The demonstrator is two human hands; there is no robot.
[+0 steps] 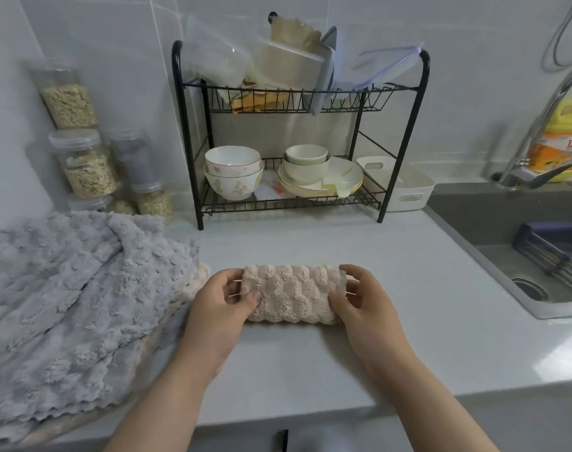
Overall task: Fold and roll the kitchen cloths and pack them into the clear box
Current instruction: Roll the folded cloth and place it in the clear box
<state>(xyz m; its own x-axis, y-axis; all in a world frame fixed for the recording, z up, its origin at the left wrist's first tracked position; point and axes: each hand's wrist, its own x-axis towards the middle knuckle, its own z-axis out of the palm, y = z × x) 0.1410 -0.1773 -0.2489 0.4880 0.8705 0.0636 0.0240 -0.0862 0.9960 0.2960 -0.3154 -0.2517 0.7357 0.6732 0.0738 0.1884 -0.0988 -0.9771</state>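
A beige, bobbled kitchen cloth [294,293], rolled into a short fat cylinder, lies crosswise on the pale grey countertop [310,360], near its front edge and straight ahead of the person. Both hands hold it by its ends. The left hand [219,305] grips the left end, thumb pressed onto the near face of the roll and fingers curled round the far side. The right hand [362,305] grips the right end the same way, thumb on the near side and fingers wrapped over the top. Whether the roll rests on the counter or is lifted just off it cannot be told. To the left, a grey fluffy cloth [66,305] lies spread and rumpled, and the edge of another beige cloth [198,280] peeks out from under it, just beside the left hand. Behind the roll, against the tiled wall, stands a black two-tier wire dish rack [405,141], with stacked bowls [232,172] and plates [346,177] on its lower shelf. Clear jars of oats [82,161] stand at the left, a white handled basket [405,187] sits right of the rack, and the sink [506,256] with its faucet [538,125] lies further right.
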